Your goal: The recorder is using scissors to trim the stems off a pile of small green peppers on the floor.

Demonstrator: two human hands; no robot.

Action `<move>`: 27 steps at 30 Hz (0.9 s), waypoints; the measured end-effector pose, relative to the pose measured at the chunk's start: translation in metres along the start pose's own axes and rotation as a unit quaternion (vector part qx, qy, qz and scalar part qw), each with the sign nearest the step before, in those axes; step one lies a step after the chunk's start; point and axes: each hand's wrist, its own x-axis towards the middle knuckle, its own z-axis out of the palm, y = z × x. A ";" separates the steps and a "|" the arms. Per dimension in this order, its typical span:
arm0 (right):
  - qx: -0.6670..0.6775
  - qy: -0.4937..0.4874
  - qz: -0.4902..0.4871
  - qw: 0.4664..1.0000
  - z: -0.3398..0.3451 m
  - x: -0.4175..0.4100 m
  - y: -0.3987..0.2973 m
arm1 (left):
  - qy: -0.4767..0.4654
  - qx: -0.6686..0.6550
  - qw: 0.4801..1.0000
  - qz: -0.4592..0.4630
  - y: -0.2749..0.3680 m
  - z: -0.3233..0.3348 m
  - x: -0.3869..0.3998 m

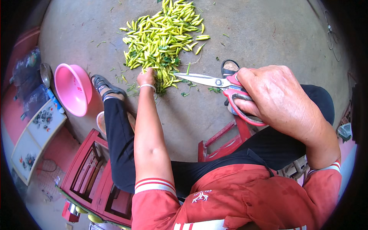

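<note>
A heap of yellow-green chili peppers (161, 37) with some green leaves lies on the concrete floor in front of me. My left hand (146, 77) reaches down to the heap's near left edge, its fingers closed at a pale pepper; a light bracelet circles that wrist. Raised on the right, my right hand (276, 95) grips red-handled scissors (218, 82), with fingers through the lower loop. Their blades point left, nearly together, towards the peppers. A small green stem piece (188, 69) shows just above the blades.
A pink plastic basin (73, 89) rests tilted on the left, beyond my sandaled foot (109, 87). Nearer stands red wooden furniture (95, 184). Between my legs is a red wooden frame (221, 141). Leaf and stem scraps (133, 87) lie around the heap. A cable (330, 40) is at far right.
</note>
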 end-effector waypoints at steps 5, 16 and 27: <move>0.001 -0.013 0.011 1.000 0.000 0.002 -0.002 | 0.143 0.207 0.948 0.195 -0.009 0.013 0.013; 0.001 -0.011 0.012 1.000 0.001 0.001 0.001 | 0.039 0.133 0.966 0.220 -0.023 0.011 0.016; -0.015 -0.014 0.004 1.000 -0.005 0.000 0.003 | -0.139 -0.240 0.961 0.001 0.025 -0.005 -0.080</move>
